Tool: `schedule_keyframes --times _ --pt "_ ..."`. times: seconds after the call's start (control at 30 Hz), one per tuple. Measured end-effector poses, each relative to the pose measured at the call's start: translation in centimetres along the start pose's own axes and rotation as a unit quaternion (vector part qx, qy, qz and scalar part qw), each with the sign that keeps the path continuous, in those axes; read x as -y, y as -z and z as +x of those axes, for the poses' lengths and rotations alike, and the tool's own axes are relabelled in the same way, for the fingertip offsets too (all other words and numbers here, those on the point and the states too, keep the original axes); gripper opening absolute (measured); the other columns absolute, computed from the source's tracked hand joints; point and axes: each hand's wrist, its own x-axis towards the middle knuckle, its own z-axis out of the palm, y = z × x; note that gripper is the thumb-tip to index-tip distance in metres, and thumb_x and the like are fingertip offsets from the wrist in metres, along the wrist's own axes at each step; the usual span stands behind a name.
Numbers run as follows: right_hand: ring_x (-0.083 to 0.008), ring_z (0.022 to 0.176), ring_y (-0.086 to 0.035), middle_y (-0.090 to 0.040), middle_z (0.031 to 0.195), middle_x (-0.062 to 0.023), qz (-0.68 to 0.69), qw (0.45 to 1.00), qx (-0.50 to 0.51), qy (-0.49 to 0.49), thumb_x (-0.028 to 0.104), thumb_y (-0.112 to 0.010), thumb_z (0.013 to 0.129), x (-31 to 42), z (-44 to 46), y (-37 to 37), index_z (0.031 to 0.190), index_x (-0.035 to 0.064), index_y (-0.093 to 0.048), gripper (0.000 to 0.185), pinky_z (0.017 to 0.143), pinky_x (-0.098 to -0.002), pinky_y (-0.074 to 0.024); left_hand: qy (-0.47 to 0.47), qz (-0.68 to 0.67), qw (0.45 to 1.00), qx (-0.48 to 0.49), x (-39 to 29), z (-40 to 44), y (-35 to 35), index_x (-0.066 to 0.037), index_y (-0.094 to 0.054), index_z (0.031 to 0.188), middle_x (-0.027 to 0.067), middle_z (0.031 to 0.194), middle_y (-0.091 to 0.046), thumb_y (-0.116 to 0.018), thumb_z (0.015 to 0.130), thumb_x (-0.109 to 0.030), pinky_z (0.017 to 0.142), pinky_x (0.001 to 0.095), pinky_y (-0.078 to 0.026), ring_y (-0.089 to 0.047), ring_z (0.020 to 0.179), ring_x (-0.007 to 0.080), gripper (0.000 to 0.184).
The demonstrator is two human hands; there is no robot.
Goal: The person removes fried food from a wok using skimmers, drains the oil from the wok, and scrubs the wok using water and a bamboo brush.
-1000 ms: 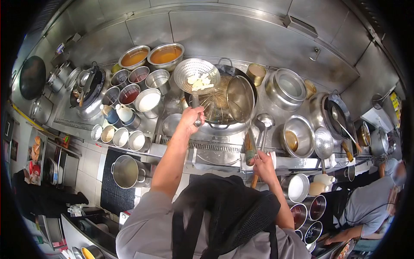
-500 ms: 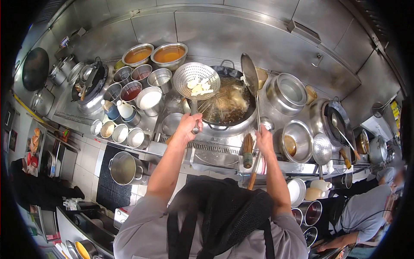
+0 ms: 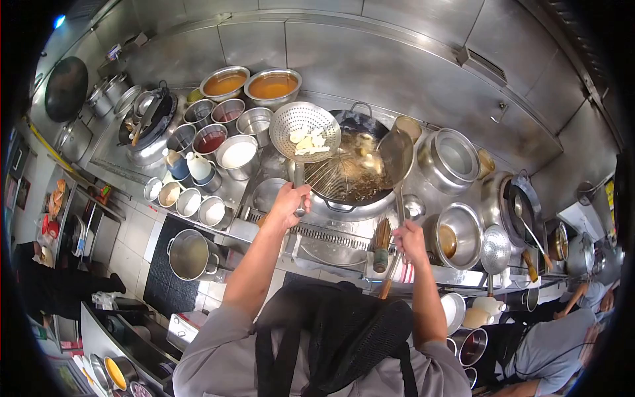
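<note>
Metal fills each closed grip: the left hand (image 3: 290, 204) holds a perforated ladle (image 3: 299, 115) carrying pale pieces (image 3: 309, 142), the right hand (image 3: 411, 243) a long-handled strainer (image 3: 398, 159), tilted. Just beside the right hand lies a bristle brush (image 3: 381, 246), and farther out a black wok (image 3: 374, 124), ladle to its left and strainer at its right rim, holds frothy brown liquid (image 3: 362, 176) and a wire skimmer (image 3: 333, 177).

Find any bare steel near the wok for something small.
Narrow patch between the white-filled pot and the wok. Second patch between the skimmer in the right hand and the stacked pots. Both look tight. Crowded: left of the white-filled pot, packed with containers.
</note>
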Motion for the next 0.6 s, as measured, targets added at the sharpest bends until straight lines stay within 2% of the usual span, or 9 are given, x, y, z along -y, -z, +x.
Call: schedule_keyframes --times 0.1,0.23,0.33,0.4,0.53,0.6 --pt "-0.0120 0.047 -0.046 -0.056 0.070 -0.0088 0.184 0.982 0.013 -0.046 0.000 -0.050 0.088 0.8 1.2 -3.3 0.086 0.0019 -0.051 0.003 0.037 -0.0249 -0.0318 -0.013 0.003 1.000 -0.012 0.3 0.3 0.3 0.000 -0.051 0.094 0.0070 0.072 -0.055 -0.064 0.090 -0.006 0.044 0.0324 -0.045 -0.053 0.053 0.0154 0.015" --pt "-0.0109 0.050 -0.044 -0.057 0.077 -0.0108 0.195 0.979 0.026 -0.042 -0.003 -0.048 0.088 -0.1 6.6 -5.4 0.092 0.0013 -0.048 0.006 0.037 -0.0249 -0.0313 -0.018 0.010 1.000 0.008 -0.2 0.0 0.4 0.000 -0.050 0.094 0.0078 0.073 -0.056 -0.065 0.089 -0.007 0.043 0.0332 -0.045 -0.054 0.053 0.0164 0.017" --pt "-0.0102 0.051 -0.044 -0.057 0.080 -0.0111 0.207 0.977 0.038 -0.028 -0.003 -0.048 0.088 -0.2 8.6 -6.2 0.097 0.0022 -0.047 0.011 0.038 -0.0238 -0.0310 -0.011 0.026 1.000 -0.005 -0.6 -1.0 0.2 -0.002 -0.053 0.092 0.0040 0.073 -0.054 -0.061 0.092 -0.007 0.043 0.0279 -0.043 -0.052 0.053 0.0123 0.009" --pt "-0.0100 0.053 -0.044 -0.058 0.081 -0.0107 0.208 0.976 0.056 -0.023 -0.003 -0.048 0.088 -0.5 9.2 -6.5 0.101 0.0029 -0.047 0.014 0.039 -0.0229 -0.0312 -0.012 0.028 0.999 -0.025 -1.0 -1.9 0.0 -0.003 -0.053 0.092 0.0036 0.073 -0.054 -0.061 0.092 -0.007 0.043 0.0282 -0.043 -0.052 0.052 0.0123 0.009" --pt "-0.0091 0.055 -0.045 -0.059 0.085 -0.0107 0.298 0.951 0.082 -0.013 -0.004 -0.048 0.089 -0.9 9.8 -6.9 0.107 0.0038 -0.048 0.019 0.041 -0.0216 -0.0330 -0.024 0.022 0.999 -0.018 -0.8 -1.2 1.2 0.002 -0.049 0.096 0.0083 0.070 -0.056 -0.065 0.087 -0.005 0.044 0.0342 -0.045 -0.054 0.053 0.0168 0.019" --pt "-0.0094 0.054 -0.045 -0.060 0.084 -0.0116 0.367 0.925 0.093 -0.021 -0.005 -0.048 0.089 -0.8 9.6 -6.7 0.105 0.0042 -0.048 0.019 0.040 -0.0219 -0.0327 -0.037 0.033 0.998 -0.026 -0.6 -0.1 1.7 0.004 -0.048 0.096 0.0097 0.070 -0.056 -0.064 0.087 -0.005 0.043 0.0341 -0.045 -0.055 0.053 0.0172 0.020"
